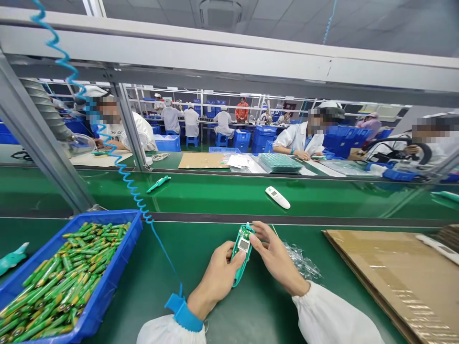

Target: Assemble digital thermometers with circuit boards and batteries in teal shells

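My left hand (219,273) is closed around a teal device shell (241,260) that carries a green circuit board with a small display. My right hand (273,254) pinches the upper part of the same shell from the right, fingers curled onto the board. Both hands hover just above the green mat at the near centre. A blue wrist strap (183,313) sits on my left wrist, with a blue coiled cord (125,177) running up and to the left.
A blue bin (107,286) full of green batteries stands at the near left. Crumpled clear plastic (303,262) lies by my right wrist, and cardboard (398,272) lies at the right. A white thermometer (277,197) and a teal part (158,183) rest on the conveyor. Other workers sit beyond.
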Motion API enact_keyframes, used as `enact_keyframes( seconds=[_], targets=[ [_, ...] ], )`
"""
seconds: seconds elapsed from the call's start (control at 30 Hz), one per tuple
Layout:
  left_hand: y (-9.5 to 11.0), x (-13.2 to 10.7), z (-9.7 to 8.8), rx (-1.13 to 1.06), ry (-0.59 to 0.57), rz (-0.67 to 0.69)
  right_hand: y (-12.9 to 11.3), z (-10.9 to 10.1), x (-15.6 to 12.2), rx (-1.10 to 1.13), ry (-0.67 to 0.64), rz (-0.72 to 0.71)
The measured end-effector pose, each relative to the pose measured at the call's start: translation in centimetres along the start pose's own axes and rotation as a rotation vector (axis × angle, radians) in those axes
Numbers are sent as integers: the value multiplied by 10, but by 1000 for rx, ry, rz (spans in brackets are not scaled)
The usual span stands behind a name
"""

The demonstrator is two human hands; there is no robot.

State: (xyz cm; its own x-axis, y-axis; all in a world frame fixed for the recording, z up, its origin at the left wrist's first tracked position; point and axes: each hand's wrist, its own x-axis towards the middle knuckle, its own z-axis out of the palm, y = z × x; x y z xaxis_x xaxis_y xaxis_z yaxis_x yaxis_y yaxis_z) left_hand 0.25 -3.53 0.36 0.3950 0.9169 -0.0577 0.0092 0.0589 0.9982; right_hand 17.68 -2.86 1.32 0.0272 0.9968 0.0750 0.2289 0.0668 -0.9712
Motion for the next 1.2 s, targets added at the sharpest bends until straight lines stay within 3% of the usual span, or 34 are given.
enact_keyframes(
  seconds=[0.07,0.33,0.47,0.67,0.9,1.03,1.2],
  targets=[
    [2,-1,0,55,48,47,2,-2,-5,-225,138,-117],
    [16,-13,3,425,167,241,-13,6,-16,-733,292,-526],
    [17,-11,1,417,149,239,-11,9,-21,-939,293,-724],
    [18,-8,-7,326,196,136,-6,3,-30,-777,258,-616],
    [19,-14,5,333,128,182,-15,0,-16,-979,190,-623],
    [7,-6,-2,313,199,122,-4,-1,-25,-925,144,-618],
    [1,2,-11,175,320,44,22,-28,-44,-1085,259,-368]
  ],
)
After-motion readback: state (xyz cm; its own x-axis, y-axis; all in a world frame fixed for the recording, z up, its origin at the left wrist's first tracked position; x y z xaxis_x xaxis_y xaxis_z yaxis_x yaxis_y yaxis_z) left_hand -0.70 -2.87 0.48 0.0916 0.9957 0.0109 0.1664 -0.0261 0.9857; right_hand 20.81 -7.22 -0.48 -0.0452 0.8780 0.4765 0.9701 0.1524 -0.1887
